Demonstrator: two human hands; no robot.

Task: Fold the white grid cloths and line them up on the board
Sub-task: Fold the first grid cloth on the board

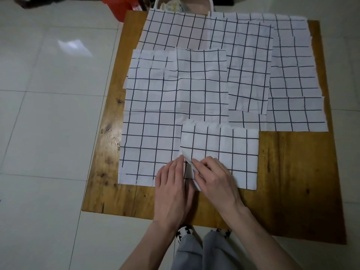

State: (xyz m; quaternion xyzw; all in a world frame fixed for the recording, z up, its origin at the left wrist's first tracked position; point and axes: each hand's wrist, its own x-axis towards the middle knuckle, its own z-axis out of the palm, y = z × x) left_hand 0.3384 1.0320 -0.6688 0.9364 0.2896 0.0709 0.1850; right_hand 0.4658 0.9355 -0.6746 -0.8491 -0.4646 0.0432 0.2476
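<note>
Cloth (224, 152) edge curled; right hand (212, 178) hides grip; basket (211, 2) cropped.

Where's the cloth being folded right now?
In the head view, the folded cloth lies at the near middle of the wooden board, overlapping a larger cloth on its left. The right hand pinches its near-left corner, left hand alongside.

White grid cloths (194, 90): thin matt woven cloth, creased, frayed edges; table (292, 172): varnished wood, semi-glossy, knotty grain, worn patches; floor (48, 84): glossy smooth tiles with glare; red bag (120, 6): shiny plastic
</note>
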